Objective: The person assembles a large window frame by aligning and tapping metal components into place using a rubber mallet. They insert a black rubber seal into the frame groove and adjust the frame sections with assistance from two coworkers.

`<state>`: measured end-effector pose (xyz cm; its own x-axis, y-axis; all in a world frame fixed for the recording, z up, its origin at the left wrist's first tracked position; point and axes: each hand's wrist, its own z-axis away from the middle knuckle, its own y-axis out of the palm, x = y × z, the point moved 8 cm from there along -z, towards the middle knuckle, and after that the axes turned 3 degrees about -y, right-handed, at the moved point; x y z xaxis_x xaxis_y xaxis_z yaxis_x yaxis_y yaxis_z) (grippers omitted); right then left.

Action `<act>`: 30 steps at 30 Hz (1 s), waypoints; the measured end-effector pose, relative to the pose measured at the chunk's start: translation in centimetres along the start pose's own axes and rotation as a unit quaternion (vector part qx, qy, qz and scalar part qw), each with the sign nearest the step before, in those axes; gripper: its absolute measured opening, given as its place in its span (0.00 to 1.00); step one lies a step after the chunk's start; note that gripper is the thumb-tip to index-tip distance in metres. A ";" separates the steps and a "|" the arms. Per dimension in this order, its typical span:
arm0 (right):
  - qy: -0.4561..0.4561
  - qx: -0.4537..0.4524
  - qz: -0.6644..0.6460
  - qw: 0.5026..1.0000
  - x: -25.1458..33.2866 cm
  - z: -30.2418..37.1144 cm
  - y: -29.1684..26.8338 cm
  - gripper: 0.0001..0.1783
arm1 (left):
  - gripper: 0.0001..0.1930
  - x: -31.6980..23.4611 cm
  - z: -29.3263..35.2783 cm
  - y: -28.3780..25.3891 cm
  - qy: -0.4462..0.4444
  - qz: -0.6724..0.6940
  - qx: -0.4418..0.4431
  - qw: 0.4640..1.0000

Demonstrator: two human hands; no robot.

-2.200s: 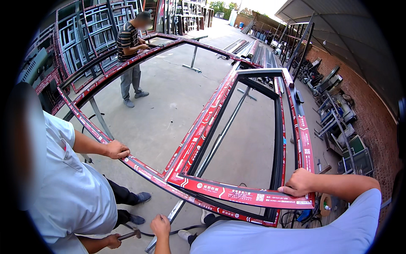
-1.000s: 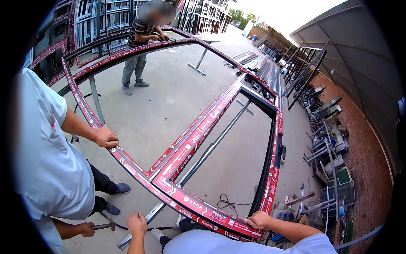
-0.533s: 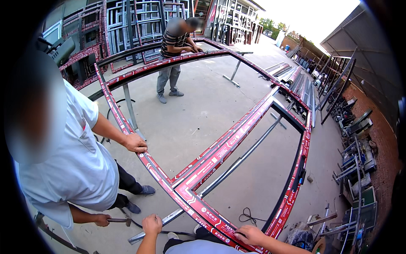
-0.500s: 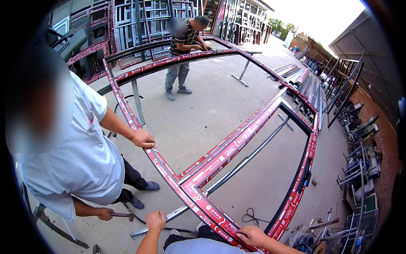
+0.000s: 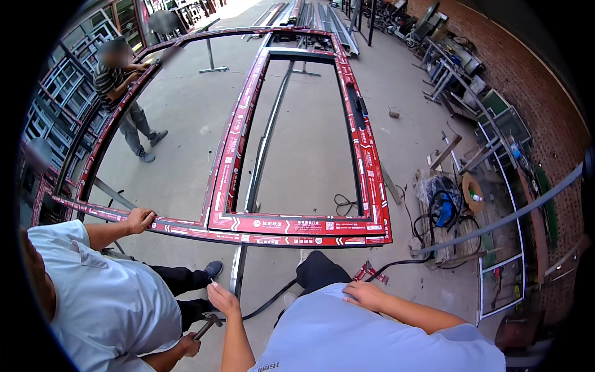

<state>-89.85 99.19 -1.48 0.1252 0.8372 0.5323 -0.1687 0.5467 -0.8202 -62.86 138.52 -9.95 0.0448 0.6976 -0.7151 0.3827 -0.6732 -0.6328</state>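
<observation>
Metal lattice frames (image 5: 62,84) stand beyond the left end of the red-taped frame (image 5: 297,224), which lies raised above pale grey concrete ground (image 5: 186,167). At its near left corner stands a co-worker in a pale shirt (image 5: 102,291), one hand on its rail, the other gripping a hammer (image 5: 203,327); a co-worker in a striped shirt (image 5: 111,90) bends over its far left side. Below its near rail, beside a jutting metal bar (image 5: 238,270), the person's left hand (image 5: 224,299) is curled, fingertips close together at something pale, too small to identify; whether they clamp it, I cannot tell. Long metal profiles (image 5: 316,18) lie beyond its far edge. Nearer than its front rail and apart from it, the right hand (image 5: 365,294) rests on the person's shirt (image 5: 334,328), fingers loosely bent, clamped on nothing visible. Right of it are a cardboard-brown roll (image 5: 472,191), tangled cable and, farther out, a brick wall (image 5: 527,68).
</observation>
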 end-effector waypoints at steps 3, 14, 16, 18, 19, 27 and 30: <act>0.038 0.013 0.020 0.999 -0.4 5.6 2.6 0.22 | 0.19 0.0 1.4 -1.4 -0.059 0.068 0.084 0.992; 0.052 -0.229 -0.228 0.945 4.8 8.8 -4.7 0.27 | 0.05 -27.2 13.6 2.8 0.012 0.309 0.615 0.725; 0.065 -0.243 -0.308 0.917 4.0 9.7 -5.2 0.33 | 0.06 -32.0 17.8 3.9 0.021 0.302 0.700 0.647; 0.070 -0.289 -0.359 0.885 2.7 11.5 -6.5 0.35 | 0.06 -36.3 22.2 4.6 0.077 0.295 0.748 0.589; 0.064 -0.335 -0.371 0.863 1.9 12.9 -7.6 0.31 | 0.06 -38.3 24.5 4.8 0.105 0.293 0.769 0.558; 0.155 -0.358 -0.358 0.848 -10.0 25.6 -6.5 0.15 | 0.08 -46.9 41.5 9.6 0.128 0.209 0.862 0.444; 0.138 -0.448 -0.351 0.811 -15.8 30.6 -9.5 0.14 | 0.07 -50.9 48.0 12.8 0.110 0.208 0.881 0.410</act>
<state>-120.11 81.16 4.31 0.1172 0.2228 0.9678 0.8012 0.5546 -0.2247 -104.58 82.64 4.06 -0.0754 0.3069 -0.9488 -0.9529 0.2580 0.1592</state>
